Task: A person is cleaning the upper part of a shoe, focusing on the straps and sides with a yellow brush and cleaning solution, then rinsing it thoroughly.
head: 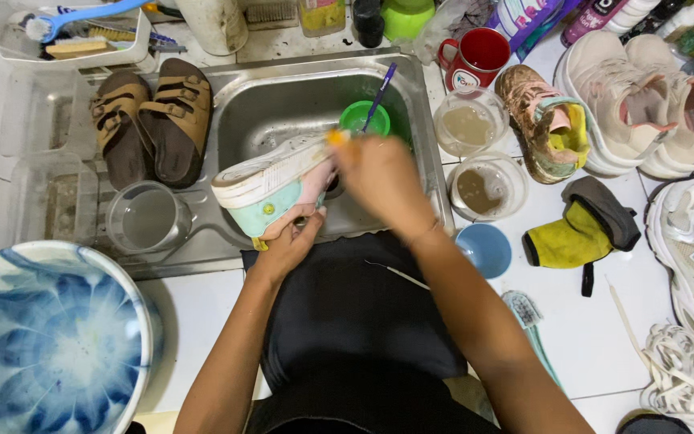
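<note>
My left hand (289, 241) grips a small sneaker (271, 186) from below, holding it on its side over the steel sink (283, 104); the shoe has a white sole, a mint green toe and pink upper. My right hand (381, 178) is closed around a small brush with a yellow-orange tip (336, 137), pressed against the shoe's sole edge. A green cup (357, 117) with a purple-handled brush (381, 91) standing in it sits in the sink behind the shoe.
Brown sandals (154, 116) lie on the drainboard, beside a clear measuring cup (148, 219). Two bowls of murky water (469, 124), a red mug (475, 58), a dirty child's shoe (544, 122), white sneakers (644, 96), laces (680, 366) and a blue-white basin (46, 337) surround the sink.
</note>
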